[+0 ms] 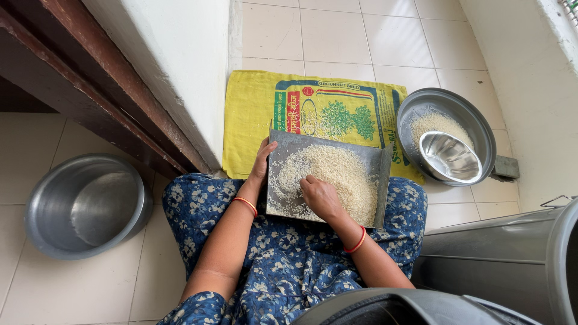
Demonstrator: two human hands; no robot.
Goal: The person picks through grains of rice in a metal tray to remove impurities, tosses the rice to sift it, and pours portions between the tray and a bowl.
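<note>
A flat metal winnowing tray [289, 204] rests across the person's lap, above a blue flowered dress [283, 265], and carries a loose heap of white rice [337, 174]. The left hand [262, 162] is closed around the tray's left edge, steadying it. The right hand [320, 197] lies palm down on the grain, fingers loosely curled and spread into the heap, gripping nothing.

The rice looks light, dry and free-running, so it would likely slide toward the open edge if the tray tips; the tray itself seems stiff and thin, best held by its raised side walls.

On the tiled floor to the right, a wide steel basin [475, 129] holds a small mound of rice and a smaller shiny bowl [450, 157] that appears empty. To the left sits another steel basin [84, 204], with nothing in it. A yellow woven sack [253, 108] lies flat beneath the tray's far end.
</note>
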